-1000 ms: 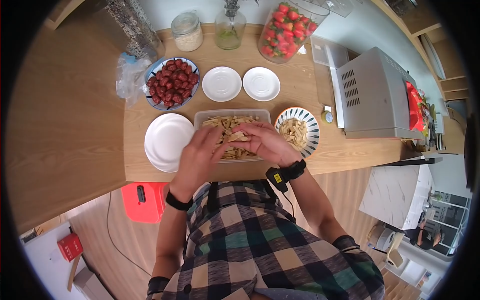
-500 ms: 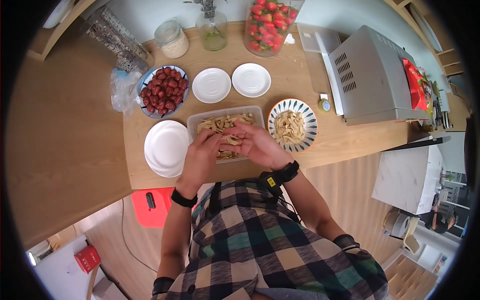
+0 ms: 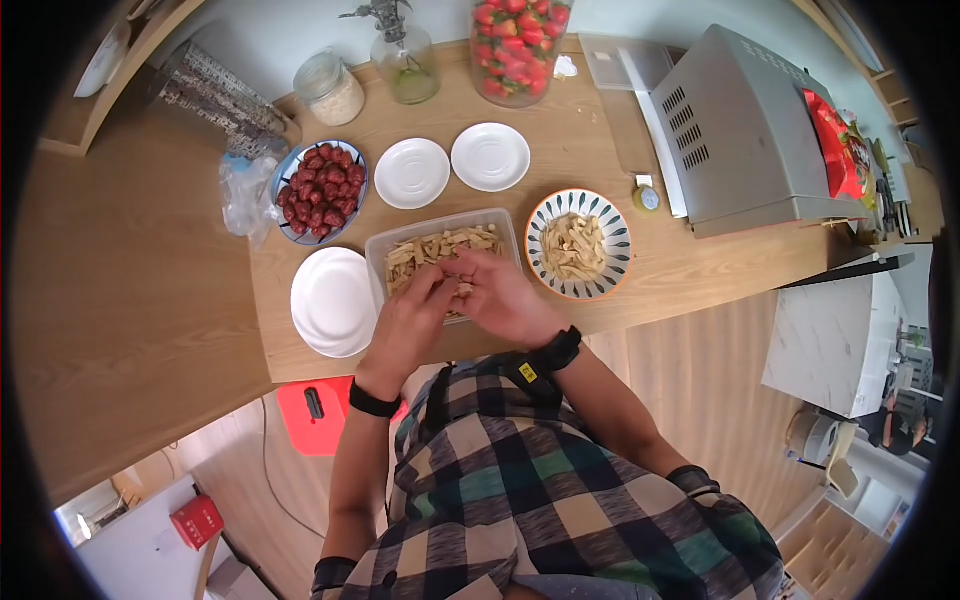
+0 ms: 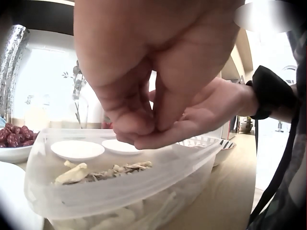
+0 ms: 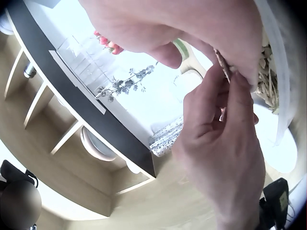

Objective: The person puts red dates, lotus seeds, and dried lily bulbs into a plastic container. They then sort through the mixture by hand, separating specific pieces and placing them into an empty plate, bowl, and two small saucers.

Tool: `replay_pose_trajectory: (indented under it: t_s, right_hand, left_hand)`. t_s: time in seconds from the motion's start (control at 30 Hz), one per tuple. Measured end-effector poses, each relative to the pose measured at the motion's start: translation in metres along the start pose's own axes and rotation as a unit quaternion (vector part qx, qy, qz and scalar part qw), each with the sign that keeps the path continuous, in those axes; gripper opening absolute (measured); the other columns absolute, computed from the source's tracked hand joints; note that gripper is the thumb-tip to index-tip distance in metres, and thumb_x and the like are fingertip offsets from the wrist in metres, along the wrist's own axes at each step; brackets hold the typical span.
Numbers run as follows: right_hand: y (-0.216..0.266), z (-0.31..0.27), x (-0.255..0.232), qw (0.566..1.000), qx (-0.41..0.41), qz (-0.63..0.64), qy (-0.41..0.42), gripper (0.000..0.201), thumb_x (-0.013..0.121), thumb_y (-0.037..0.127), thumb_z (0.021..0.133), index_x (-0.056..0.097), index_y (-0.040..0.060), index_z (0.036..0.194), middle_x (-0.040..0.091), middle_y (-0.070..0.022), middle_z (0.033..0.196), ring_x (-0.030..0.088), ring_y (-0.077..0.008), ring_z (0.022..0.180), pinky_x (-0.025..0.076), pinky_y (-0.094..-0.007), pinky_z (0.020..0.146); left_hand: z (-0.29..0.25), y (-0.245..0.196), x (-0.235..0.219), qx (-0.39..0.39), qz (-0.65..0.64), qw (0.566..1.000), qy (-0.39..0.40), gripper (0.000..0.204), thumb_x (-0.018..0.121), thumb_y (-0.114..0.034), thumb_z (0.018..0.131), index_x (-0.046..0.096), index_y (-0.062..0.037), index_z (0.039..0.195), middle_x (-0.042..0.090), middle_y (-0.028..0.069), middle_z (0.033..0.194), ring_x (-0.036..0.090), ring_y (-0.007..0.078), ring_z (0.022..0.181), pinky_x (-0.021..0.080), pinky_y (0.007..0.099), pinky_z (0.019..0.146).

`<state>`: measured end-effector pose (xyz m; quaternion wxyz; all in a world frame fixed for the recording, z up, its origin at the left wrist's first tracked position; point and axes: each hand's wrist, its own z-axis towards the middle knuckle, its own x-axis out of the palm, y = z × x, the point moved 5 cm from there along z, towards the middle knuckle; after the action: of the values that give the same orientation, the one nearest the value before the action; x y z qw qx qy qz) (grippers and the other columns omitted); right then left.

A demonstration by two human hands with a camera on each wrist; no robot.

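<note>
Over the clear plastic box (image 3: 372,262) of pale dried strips (image 3: 420,254), both hands meet. The left hand (image 3: 405,325) points its fingertips down into the right palm; in the right wrist view the left hand (image 5: 223,139) pinches a thin brownish strip (image 5: 222,63). Palm up, the right hand (image 3: 508,303) cups a few strips (image 3: 463,290) in bent fingers, partly hidden by the left fingers. The left wrist view has the right hand (image 4: 206,115) just beneath the left fingertips. Right of the box is a patterned bowl (image 3: 536,268) holding similar strips.
White plates (image 3: 330,300) lie left of the box, two small saucers (image 3: 412,173) behind it. A bowl of red dates (image 3: 322,190), jar (image 3: 330,90), glass vase (image 3: 407,70) and strawberry container (image 3: 517,50) stand farther back; a grey appliance (image 3: 750,140) is at right.
The head view has shifted, so the tabletop items appear farther left. Both hands stay together over the box; the left fingertips have drawn closer together at the right palm.
</note>
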<state>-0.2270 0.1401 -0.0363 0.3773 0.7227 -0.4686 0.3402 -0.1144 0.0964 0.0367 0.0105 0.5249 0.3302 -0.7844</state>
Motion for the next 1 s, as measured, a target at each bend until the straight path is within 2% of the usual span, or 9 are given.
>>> replay_pose_trajectory:
  t_s: [0.2,0.27,0.4,0.47,0.5,0.57,0.7,0.77,1.0]
  right_hand:
    - [0.0,-0.003,-0.001,0.999,0.016,0.027,0.015,0.023,0.054,0.028,0.106,0.061,0.0077,0.113,0.069,-0.0066,0.105,0.063,-0.0191,0.099,0.049,-0.0402,0.092]
    - [0.002,-0.004,-0.003,0.999,0.013,0.036,0.024,0.023,0.054,0.028,0.106,0.061,0.0076,0.113,0.07,-0.0067,0.104,0.064,-0.0195,0.098,0.05,-0.0409,0.094]
    - [0.003,0.001,-0.011,0.996,0.036,0.052,0.069,0.026,0.049,0.029,0.108,0.061,0.0062,0.111,0.07,-0.0087,0.103,0.066,-0.0233,0.103,0.05,-0.0436,0.101]
    - [0.003,-0.001,-0.008,0.993,0.04,0.068,0.091,0.028,0.047,0.029,0.109,0.061,0.0059,0.11,0.071,-0.0094,0.103,0.066,-0.0248,0.105,0.05,-0.0443,0.103]
    - [0.003,-0.002,-0.008,0.994,0.036,0.066,0.074,0.029,0.045,0.03,0.109,0.061,0.0058,0.11,0.071,-0.0098,0.103,0.066,-0.0259,0.106,0.05,-0.0446,0.104]
    - [0.004,-0.002,-0.01,0.996,0.029,0.068,0.057,0.03,0.044,0.031,0.11,0.06,0.0057,0.11,0.071,-0.0101,0.102,0.066,-0.0269,0.107,0.049,-0.0448,0.105]
    - [0.002,0.003,-0.023,0.993,0.038,0.091,0.065,0.03,0.043,0.031,0.11,0.057,0.0046,0.114,0.068,-0.0098,0.104,0.065,-0.0263,0.106,0.05,-0.0445,0.103]
    - [0.004,0.002,-0.017,0.992,0.043,0.093,0.076,0.031,0.043,0.031,0.11,0.056,0.0037,0.116,0.067,-0.0097,0.107,0.064,-0.0253,0.106,0.05,-0.0441,0.101]
    - [0.004,-0.002,-0.017,0.996,0.039,0.046,0.065,0.035,0.044,0.033,0.11,0.056,0.0028,0.123,0.063,-0.0095,0.115,0.062,-0.0216,0.104,0.05,-0.0377,0.093]
  left_hand:
    - [0.007,-0.009,-0.009,0.011,0.026,0.996,0.08,0.025,0.066,0.002,0.083,0.064,0.0001,0.108,0.059,0.0127,0.107,0.066,0.0332,0.096,0.057,0.0416,0.074]
    - [0.009,-0.013,-0.008,0.025,0.084,0.991,0.103,0.03,0.06,0.003,0.082,0.06,0.0021,0.111,0.058,0.0137,0.112,0.064,0.0328,0.105,0.056,0.0425,0.085]
    - [0.011,-0.008,-0.005,0.055,0.07,0.993,0.077,0.031,0.063,0.004,0.08,0.058,0.002,0.11,0.057,0.0171,0.106,0.065,0.0362,0.097,0.056,0.0425,0.076]
    - [0.01,0.007,0.003,-0.015,0.092,0.99,0.11,0.029,0.062,0.001,0.083,0.059,0.0024,0.111,0.057,0.0152,0.109,0.064,0.0341,0.104,0.055,0.0429,0.083]
    - [0.009,0.009,0.005,-0.014,0.094,0.989,0.112,0.029,0.062,0.001,0.083,0.059,0.0024,0.111,0.057,0.0152,0.109,0.064,0.0341,0.104,0.055,0.0429,0.083]
    - [0.012,0.01,0.0,-0.083,0.02,0.993,0.083,0.025,0.063,0.001,0.083,0.061,0.0019,0.108,0.058,0.0152,0.107,0.064,0.0348,0.101,0.056,0.0428,0.081]
    - [0.017,-0.003,-0.005,-0.043,-0.011,0.996,0.075,0.022,0.064,0.002,0.083,0.064,0.0019,0.105,0.059,0.0146,0.107,0.065,0.035,0.1,0.056,0.0429,0.08]
    - [0.019,-0.012,0.001,0.014,-0.004,0.997,0.078,0.022,0.063,0.003,0.083,0.065,0.0025,0.105,0.06,0.0145,0.11,0.065,0.0349,0.102,0.056,0.0431,0.081]
    - [0.024,-0.016,0.008,0.018,0.008,0.995,0.098,0.019,0.069,0.001,0.086,0.066,0.0035,0.105,0.062,0.0142,0.107,0.065,0.0339,0.096,0.055,0.0414,0.081]
